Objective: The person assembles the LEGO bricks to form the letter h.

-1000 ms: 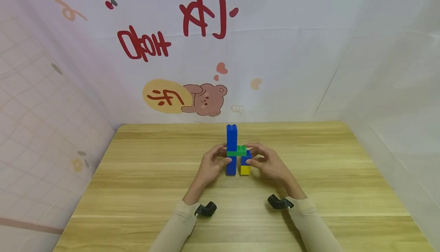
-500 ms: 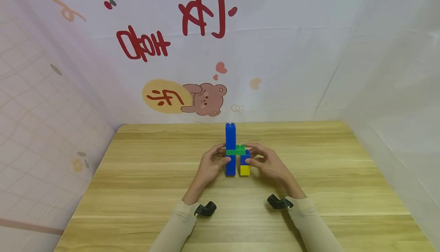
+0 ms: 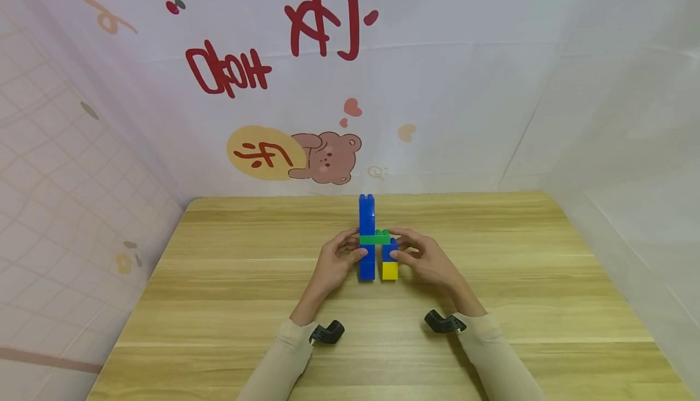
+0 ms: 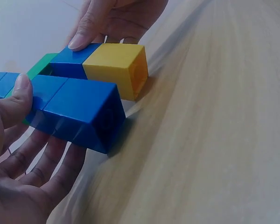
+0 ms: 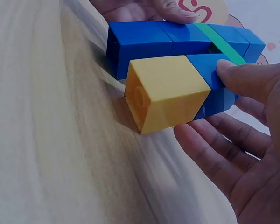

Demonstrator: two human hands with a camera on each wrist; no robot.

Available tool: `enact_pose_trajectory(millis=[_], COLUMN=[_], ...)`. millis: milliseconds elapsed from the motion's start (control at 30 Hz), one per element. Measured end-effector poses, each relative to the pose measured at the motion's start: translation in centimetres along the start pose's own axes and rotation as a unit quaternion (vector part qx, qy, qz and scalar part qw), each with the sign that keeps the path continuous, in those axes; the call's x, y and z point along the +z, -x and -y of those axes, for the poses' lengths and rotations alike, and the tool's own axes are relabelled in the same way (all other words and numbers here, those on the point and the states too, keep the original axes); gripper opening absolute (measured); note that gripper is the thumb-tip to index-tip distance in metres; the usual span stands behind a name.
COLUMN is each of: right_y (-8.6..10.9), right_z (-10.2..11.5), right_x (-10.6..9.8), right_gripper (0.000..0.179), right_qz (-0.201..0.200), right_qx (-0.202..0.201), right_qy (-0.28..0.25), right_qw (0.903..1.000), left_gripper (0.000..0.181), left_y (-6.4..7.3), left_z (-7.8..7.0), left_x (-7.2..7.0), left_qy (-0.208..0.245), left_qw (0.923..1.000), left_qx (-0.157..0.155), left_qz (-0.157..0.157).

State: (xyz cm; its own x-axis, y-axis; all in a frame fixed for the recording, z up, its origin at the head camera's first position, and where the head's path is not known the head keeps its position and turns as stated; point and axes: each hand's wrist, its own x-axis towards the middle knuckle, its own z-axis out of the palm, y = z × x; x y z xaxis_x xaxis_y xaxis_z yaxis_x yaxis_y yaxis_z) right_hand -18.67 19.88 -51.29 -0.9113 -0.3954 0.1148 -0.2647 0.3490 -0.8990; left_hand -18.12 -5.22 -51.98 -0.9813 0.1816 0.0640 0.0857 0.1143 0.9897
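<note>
A blue toy-brick tower stands nearly upright between my hands, with a flat green brick running through it to the right. Under the green brick's right end is a short leg, a blue brick on top of a yellow brick. My left hand grips the lower tower, its thumb on the front face and its fingers behind. My right hand pinches the blue brick of the short leg. The hollow undersides of both legs show in the wrist views, at least partly off the table.
A wood-grain table spreads around the hands. Behind it rises a white wall sheet with red lettering and a printed bear. Black wrist mounts sit on both sleeves.
The brick build has tilted slightly, its top leaning away from me so more of the front face shows. Both hands keep their hold and have hardly moved.
</note>
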Motion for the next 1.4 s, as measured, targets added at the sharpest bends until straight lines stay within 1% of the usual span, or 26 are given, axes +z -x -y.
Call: enact_pose_trajectory(millis=[100, 333, 600, 833, 1000, 1133, 1400], right_y=[-0.09, -0.14, -0.13, -0.05, -0.05, -0.1, -0.1], right_z=[0.02, -0.03, -0.18, -0.16, -0.28, -0.48, -0.68], right_x=[0.05, 0.2, 0.57, 0.8, 0.83, 0.87, 0.9], right_gripper=[0.046, 0.045, 0.046, 0.048, 0.05, 0.051, 0.046], right_qz=[0.0, 0.0, -0.005, -0.002, -0.002, -0.001, -0.007], right_qx=[0.007, 0.035, 0.067, 0.068, 0.08, 0.082, 0.078], right_qy=[0.002, 0.014, 0.016, 0.015, 0.018, 0.016, 0.014], right_qw=[1.0, 0.9993, 0.9976, 0.9976, 0.9966, 0.9965, 0.9969], left_gripper=[0.051, 0.05, 0.048, 0.048, 0.048, 0.048, 0.047], left_y=[-0.02, 0.03, 0.09, 0.07, 0.09, 0.08, -0.08], left_z=[0.05, 0.21, 0.53, 0.72, 0.78, 0.78, 0.88], left_x=[-0.05, -0.34, -0.4, -0.3, -0.29, -0.27, -0.21], left_qy=[0.004, 0.014, -0.001, -0.017, -0.009, -0.011, -0.032], left_qw=[1.0, 0.9999, 1.0, 0.9997, 0.9998, 0.9997, 0.9989], left_qx=[-0.002, 0.007, -0.006, -0.011, -0.014, -0.016, -0.025], left_qz=[-0.001, 0.005, -0.001, -0.011, -0.013, -0.018, -0.023])
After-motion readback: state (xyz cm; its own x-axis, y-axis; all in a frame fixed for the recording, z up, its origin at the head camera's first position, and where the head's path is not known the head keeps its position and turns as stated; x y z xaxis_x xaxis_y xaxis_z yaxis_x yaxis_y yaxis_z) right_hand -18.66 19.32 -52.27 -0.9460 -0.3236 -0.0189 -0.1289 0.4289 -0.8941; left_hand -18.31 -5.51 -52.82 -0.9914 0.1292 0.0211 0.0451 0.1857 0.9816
